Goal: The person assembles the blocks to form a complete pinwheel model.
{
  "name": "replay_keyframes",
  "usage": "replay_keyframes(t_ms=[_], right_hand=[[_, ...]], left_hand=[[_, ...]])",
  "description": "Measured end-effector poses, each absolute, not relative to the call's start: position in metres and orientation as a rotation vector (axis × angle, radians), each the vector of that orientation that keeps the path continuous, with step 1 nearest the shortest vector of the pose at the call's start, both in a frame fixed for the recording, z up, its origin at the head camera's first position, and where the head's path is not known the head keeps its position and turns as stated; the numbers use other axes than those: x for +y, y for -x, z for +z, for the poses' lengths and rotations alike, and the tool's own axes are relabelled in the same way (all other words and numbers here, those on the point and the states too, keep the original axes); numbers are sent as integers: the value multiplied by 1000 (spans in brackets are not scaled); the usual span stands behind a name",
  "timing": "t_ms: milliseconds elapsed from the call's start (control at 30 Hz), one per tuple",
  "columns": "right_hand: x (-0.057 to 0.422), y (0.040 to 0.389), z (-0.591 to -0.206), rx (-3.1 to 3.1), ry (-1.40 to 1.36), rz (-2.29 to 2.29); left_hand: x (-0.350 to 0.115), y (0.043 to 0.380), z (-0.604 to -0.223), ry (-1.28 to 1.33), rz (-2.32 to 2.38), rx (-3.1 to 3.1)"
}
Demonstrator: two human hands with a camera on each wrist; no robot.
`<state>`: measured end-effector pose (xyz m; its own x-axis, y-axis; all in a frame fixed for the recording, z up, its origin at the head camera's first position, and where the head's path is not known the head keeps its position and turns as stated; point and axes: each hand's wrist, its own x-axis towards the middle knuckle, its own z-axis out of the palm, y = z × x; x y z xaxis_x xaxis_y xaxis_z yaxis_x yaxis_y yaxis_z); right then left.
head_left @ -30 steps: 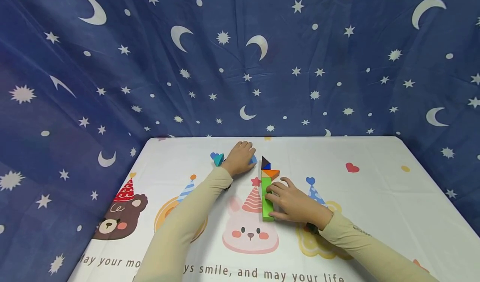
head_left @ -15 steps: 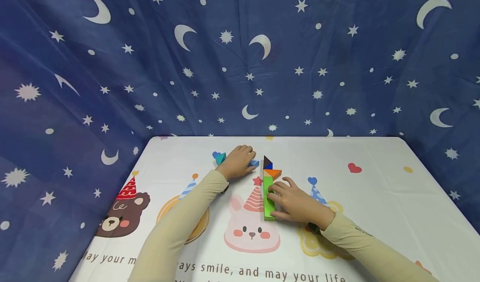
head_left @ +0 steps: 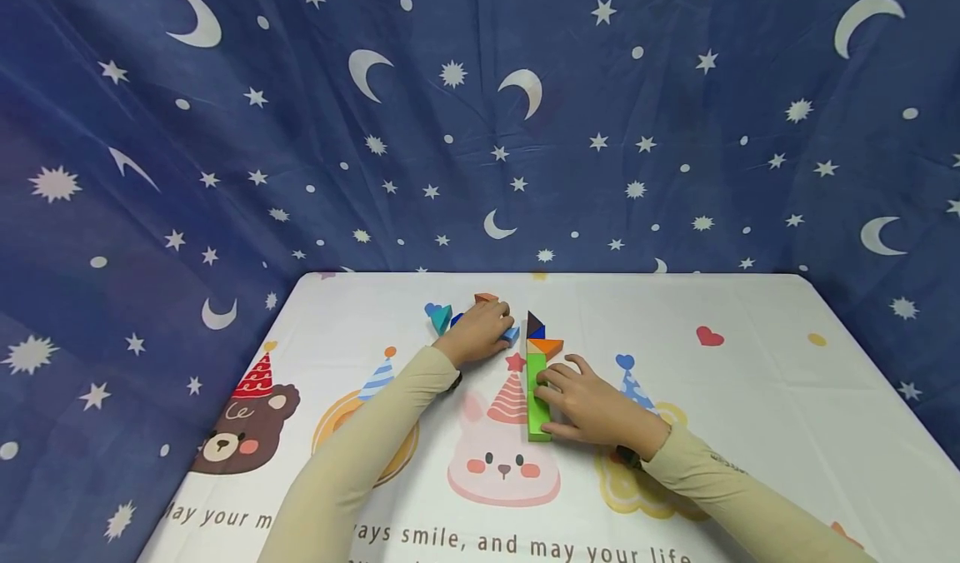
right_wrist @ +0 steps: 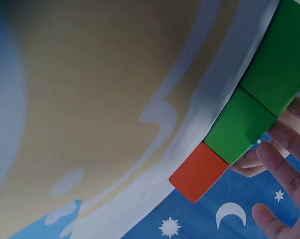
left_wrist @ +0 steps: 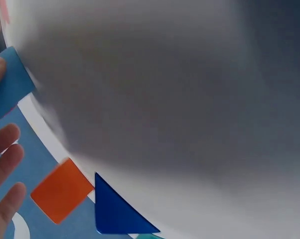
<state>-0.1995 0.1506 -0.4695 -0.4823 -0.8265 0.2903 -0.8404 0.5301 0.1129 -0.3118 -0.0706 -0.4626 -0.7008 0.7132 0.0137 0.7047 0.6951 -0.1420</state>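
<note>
In the head view my left hand (head_left: 477, 332) is at the back of the table, its thumb and a finger on either side of a light blue block (head_left: 512, 336); the left wrist view shows the thumb on that block (left_wrist: 13, 82). Near this hand lie an orange-red block (head_left: 486, 297), a dark blue triangular block (left_wrist: 119, 209) and a teal triangular block (head_left: 442, 320). My right hand (head_left: 588, 401) rests against two green blocks (head_left: 537, 396) set end to end, fingers relaxed. Beyond them, in line, stand an orange triangular block (head_left: 547, 347), a blue block (head_left: 539, 331) and a black triangular block (head_left: 533, 323).
A white tablecloth (head_left: 720, 396) printed with cartoon animals and words covers the table. Along its far edge hangs a dark blue curtain (head_left: 645, 171) with moons and stars, which also runs down the left side.
My left hand has drawn back slightly towards me, and the light blue block has shifted the same way. The orange-red block behind that hand now shows. My right hand stays at the green blocks.
</note>
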Motion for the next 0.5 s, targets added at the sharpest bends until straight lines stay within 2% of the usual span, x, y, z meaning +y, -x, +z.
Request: replay_keyframes(t_ms=[500], right_hand=[[150, 199, -467, -2459, -1391, 49]], left_hand=[[-56, 305, -465, 1129, 213, -2890]])
